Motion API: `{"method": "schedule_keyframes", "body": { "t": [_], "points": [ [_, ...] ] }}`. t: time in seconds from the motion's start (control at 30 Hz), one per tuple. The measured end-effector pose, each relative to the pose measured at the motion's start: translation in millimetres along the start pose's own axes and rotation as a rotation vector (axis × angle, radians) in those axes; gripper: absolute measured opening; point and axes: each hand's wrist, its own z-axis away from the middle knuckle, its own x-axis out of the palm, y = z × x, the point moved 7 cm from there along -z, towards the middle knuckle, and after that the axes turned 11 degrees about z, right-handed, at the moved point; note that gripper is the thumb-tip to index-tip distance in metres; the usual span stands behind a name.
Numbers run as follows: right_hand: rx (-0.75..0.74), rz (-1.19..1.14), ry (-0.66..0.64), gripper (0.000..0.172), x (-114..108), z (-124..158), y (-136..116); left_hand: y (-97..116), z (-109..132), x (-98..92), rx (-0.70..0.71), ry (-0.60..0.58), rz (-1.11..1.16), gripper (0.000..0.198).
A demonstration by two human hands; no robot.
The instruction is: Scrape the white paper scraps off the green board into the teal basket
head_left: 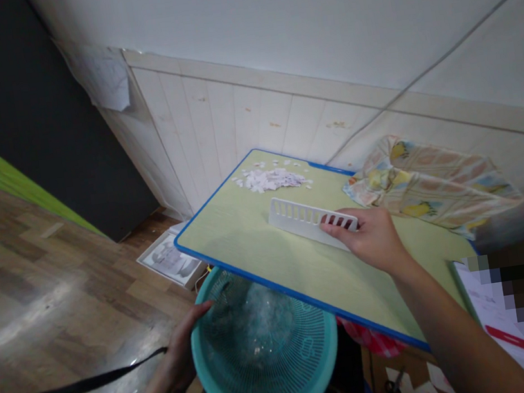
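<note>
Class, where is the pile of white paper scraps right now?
In the head view, the paper scraps lie at the green table's far edge near the wall, beyond the white slotted piece.

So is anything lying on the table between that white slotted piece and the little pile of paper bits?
Nothing visible. The right hand holds the white slotted piece on the green table, and the stretch up to the paper scraps is bare. The patterned cloth lies off to the right.

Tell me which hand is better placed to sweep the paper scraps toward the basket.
Right: the right hand holds the white slotted scraper beside the paper scraps; the left hand grips the teal basket.
</note>
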Motion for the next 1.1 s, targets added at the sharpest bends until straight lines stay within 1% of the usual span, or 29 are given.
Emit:
{"method": "schedule_keyframes", "body": {
  "t": [0.07,0.13,0.23,0.33,0.4,0.53,0.6,0.7,0.73,0.83,1.0,1.1],
  "points": [
    [-0.017,-0.026,-0.038,0.022,0,0,-3,-3,2,1.7,-0.056,0.015,0.060,0.020],
    [-0.014,-0.056,-0.061,0.021,0,0,-3,-4,5,3.5,-0.068,0.040,0.102,0.024],
    [0.025,-0.087,-0.031,0.023,-3,0,1,-3,7,6.7,-0.052,0.011,0.081,0.022],
    [0.040,-0.086,-0.016,0.024,-3,-1,3,-4,5,3.8,-0.058,0.010,0.046,0.020],
    [0.033,-0.094,-0.042,0.024,0,-1,3,-3,2,0.9,-0.053,0.022,0.022,0.020],
    [0.025,-0.147,-0.101,0.025,2,0,2,-3,0,-0.1,-0.049,0.009,-0.001,0.020],
    [0.038,-0.147,-0.056,0.027,-3,-1,6,-2,1,-0.2,-0.039,0.016,-0.016,0.021],
    [0.072,-0.098,0.082,0.027,-11,-5,18,0,2,0.2,-0.019,0.023,-0.011,0.017],
    [0.086,-0.082,0.107,0.027,-10,-6,22,0,2,0.1,-0.024,0.021,-0.001,0.016],
    [0.121,-0.066,0.099,0.027,-1,-6,29,-2,0,0.0,-0.053,-0.016,0.007,0.018],
    [0.084,-0.136,-0.002,0.024,16,-2,16,0,-3,-3.7,-0.039,-0.029,-0.012,0.020],
    [0.080,-0.193,0.027,0.023,23,-5,14,1,-4,-4.8,-0.033,-0.025,-0.017,0.022]
  ]
}}
